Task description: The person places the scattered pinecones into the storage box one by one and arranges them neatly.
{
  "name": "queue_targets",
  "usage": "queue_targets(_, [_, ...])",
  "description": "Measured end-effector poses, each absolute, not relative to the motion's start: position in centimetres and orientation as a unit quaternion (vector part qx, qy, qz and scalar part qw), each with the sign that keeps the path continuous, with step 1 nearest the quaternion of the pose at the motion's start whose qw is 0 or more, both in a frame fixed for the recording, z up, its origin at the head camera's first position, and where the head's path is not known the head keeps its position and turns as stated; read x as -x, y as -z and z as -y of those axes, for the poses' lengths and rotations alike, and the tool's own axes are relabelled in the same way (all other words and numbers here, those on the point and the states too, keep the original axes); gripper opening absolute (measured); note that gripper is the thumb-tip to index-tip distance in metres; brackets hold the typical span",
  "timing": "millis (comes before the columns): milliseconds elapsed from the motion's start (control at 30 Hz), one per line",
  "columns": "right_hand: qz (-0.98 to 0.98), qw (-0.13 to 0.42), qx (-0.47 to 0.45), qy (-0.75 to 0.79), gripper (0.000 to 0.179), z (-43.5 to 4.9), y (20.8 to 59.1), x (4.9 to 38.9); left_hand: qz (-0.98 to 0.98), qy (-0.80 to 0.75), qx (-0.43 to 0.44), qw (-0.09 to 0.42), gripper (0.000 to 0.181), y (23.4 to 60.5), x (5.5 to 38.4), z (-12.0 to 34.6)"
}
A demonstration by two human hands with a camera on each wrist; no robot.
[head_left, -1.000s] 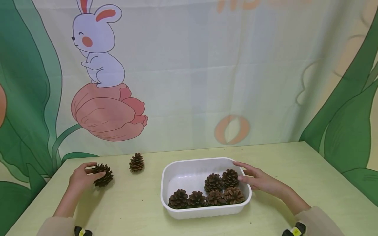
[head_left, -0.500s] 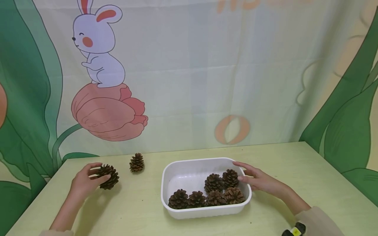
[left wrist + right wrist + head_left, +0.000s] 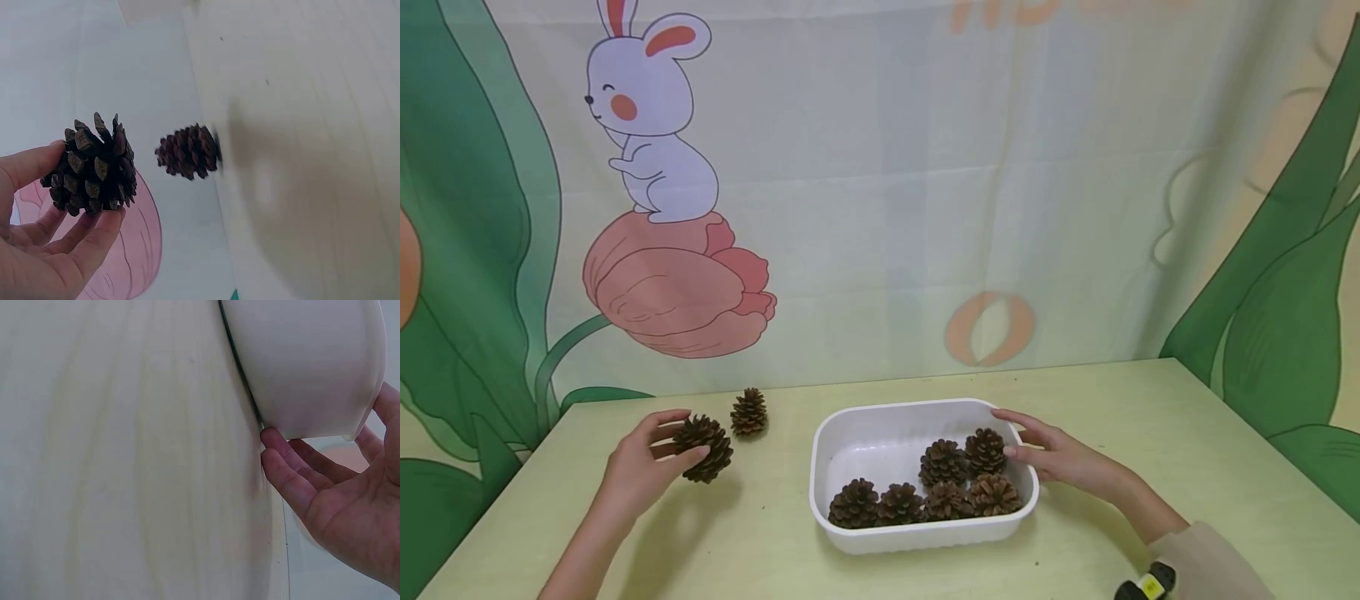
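My left hand (image 3: 643, 467) grips a dark brown pine cone (image 3: 703, 450) between thumb and fingers, raised over the table with a shadow below. In the left wrist view this pine cone (image 3: 94, 165) shows its spread scales, with fingertips on opposite sides. A second pine cone (image 3: 749, 413) stands upright on the table just beyond it. My right hand (image 3: 1063, 458) holds the right end of a white plastic tub (image 3: 925, 537), thumb over the rim. In the right wrist view the other fingers lie along the outer wall of the tub (image 3: 306, 369), near its base.
Several pine cones (image 3: 943, 464) sit inside the tub, along its front and right side. The light wooden table (image 3: 760, 575) ends at a printed cloth backdrop (image 3: 865, 208) with a rabbit (image 3: 658, 167) on it.
My left hand has lifted its pine cone and carried it to the right, closer to the standing pine cone. The right hand and tub stay in place.
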State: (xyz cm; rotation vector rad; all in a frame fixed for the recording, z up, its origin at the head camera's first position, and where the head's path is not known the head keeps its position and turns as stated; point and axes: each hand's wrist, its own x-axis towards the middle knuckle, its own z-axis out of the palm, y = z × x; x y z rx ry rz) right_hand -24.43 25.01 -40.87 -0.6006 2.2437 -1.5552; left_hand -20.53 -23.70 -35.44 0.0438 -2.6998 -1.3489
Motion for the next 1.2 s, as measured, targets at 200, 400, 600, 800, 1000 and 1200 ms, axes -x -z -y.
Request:
queue_targets(200, [-0.792,0.172,0.211,0.547,0.06,-25.0,40.9,24.5,0.892,0.446,0.006,0.068,0.061,34.6,20.0,21.6])
queue_targets(400, [-0.791,0.172,0.212,0.548,0.06,-25.1,41.0,24.6,0.887,0.456,0.026,0.071,0.057,34.2,19.8,19.8])
queue_targets(600, [-0.789,0.173,0.212,0.549,0.06,-25.1,41.1,24.6,0.879,0.467,0.049,0.082,0.054,34.1,19.7,18.4])
queue_targets(800, [-0.788,0.173,0.214,0.55,0.06,-25.0,41.0,24.5,0.874,0.474,0.064,0.09,0.051,34.1,19.7,17.1])
queue_targets(1000, [-0.788,0.175,0.213,0.55,0.06,-25.1,40.9,24.4,0.867,0.485,0.074,0.092,0.05,34.1,20.0,15.9])
queue_targets(1200, [-0.788,0.175,0.213,0.551,0.06,-25.1,40.9,24.5,0.853,0.507,0.089,0.089,0.049,33.9,20.3,14.5])
